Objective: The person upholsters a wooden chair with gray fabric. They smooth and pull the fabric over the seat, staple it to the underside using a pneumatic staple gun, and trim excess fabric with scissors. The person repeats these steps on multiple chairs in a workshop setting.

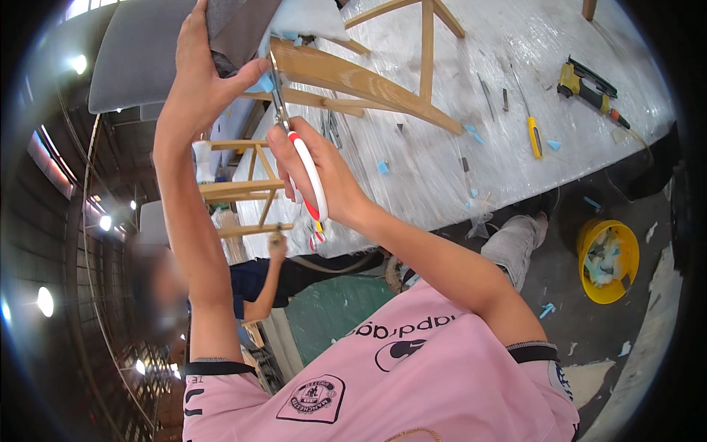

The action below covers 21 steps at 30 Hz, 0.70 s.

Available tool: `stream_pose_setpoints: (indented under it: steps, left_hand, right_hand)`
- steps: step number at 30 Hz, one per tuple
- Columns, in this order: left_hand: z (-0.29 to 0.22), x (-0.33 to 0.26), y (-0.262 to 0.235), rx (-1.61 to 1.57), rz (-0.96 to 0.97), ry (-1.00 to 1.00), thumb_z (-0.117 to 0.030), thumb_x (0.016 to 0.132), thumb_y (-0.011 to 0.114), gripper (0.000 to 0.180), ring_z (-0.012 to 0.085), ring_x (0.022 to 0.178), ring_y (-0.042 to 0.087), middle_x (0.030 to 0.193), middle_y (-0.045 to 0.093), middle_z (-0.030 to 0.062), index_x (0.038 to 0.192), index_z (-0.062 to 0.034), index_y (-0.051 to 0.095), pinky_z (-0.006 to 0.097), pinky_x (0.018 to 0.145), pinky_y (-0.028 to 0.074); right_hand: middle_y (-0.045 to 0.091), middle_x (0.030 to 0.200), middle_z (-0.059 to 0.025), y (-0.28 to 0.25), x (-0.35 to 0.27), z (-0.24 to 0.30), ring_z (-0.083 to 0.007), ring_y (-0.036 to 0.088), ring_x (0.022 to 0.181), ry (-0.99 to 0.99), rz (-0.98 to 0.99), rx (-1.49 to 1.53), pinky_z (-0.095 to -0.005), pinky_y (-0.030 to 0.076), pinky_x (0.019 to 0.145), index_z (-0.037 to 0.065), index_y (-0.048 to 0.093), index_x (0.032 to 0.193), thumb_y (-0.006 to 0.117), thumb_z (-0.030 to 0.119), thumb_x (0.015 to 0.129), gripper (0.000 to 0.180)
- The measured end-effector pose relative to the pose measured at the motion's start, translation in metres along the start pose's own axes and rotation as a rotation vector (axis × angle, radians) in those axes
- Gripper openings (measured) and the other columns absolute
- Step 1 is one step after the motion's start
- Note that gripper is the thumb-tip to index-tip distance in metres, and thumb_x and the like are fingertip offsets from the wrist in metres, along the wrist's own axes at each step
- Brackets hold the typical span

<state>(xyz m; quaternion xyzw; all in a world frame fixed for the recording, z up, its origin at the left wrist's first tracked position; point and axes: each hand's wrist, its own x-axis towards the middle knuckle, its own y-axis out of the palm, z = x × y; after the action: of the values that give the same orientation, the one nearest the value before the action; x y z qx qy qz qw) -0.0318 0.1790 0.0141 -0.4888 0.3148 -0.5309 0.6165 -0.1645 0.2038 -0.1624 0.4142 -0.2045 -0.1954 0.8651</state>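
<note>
My right hand grips a pair of scissors with white and red handles. The blades point up and lie against the edge of the chair's padding, close to blue foam. My left hand is closed around the grey upholstery fabric of this chair, its thumb beside the blades. The chair lies tipped over on the table, with a curved wooden leg stretching right from the fabric. White padding shows beneath the fabric edge. The blade tips are partly hidden at the fabric.
The table is wrapped in clear film and bears foam scraps. On it lie a yellow-handled screwdriver and a staple gun with a hose. A yellow bucket of scraps stands on the floor. Left, another person works by more chair legs.
</note>
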Motion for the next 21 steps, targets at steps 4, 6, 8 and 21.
stream_pose_setpoints:
  steps: [4,6,8,21]
  left_hand:
    - [0.011,0.000,0.003,-0.014,0.002,0.072,-0.043,0.080,0.079,0.111,0.0370,0.151,0.027,0.163,0.025,0.0237,0.163,-0.0082,0.015,0.045,0.123,0.026]
    - [0.016,-0.002,0.005,-0.038,-0.001,0.097,-0.041,0.079,0.078,0.110,0.0368,0.152,0.026,0.164,0.024,0.0230,0.163,-0.0092,0.015,0.045,0.123,0.025]
    - [0.016,-0.002,0.003,-0.049,0.007,0.115,-0.039,0.080,0.077,0.108,0.0363,0.152,0.026,0.164,0.023,0.0223,0.163,-0.0096,0.015,0.045,0.123,0.025]
    - [0.005,0.006,0.027,-0.068,-0.281,0.088,-0.047,0.094,0.069,0.081,0.0464,0.137,0.042,0.149,0.041,0.0314,0.154,-0.0053,0.035,0.050,0.115,0.033]
  right_hand:
    - [0.055,0.067,-0.0049,0.009,-0.003,-0.006,-0.0114,0.052,0.058,-0.011,-0.045,0.026,-0.0290,0.043,0.054,0.002,0.054,0.098,0.052,0.057,0.103,0.055]
    - [0.059,0.070,-0.0073,0.009,-0.006,-0.005,-0.0121,0.052,0.062,0.057,-0.024,0.045,-0.0302,0.044,0.056,0.001,0.056,0.098,0.055,0.056,0.102,0.055]
    - [0.058,0.069,-0.0071,0.014,-0.003,-0.010,-0.0112,0.052,0.060,-0.042,-0.073,0.056,-0.0292,0.043,0.054,0.002,0.055,0.098,0.055,0.057,0.102,0.055]
    - [0.051,0.066,-0.0036,0.043,0.013,0.004,-0.0121,0.054,0.051,-0.040,-0.164,0.164,-0.0270,0.043,0.049,0.006,0.051,0.098,0.047,0.059,0.104,0.053]
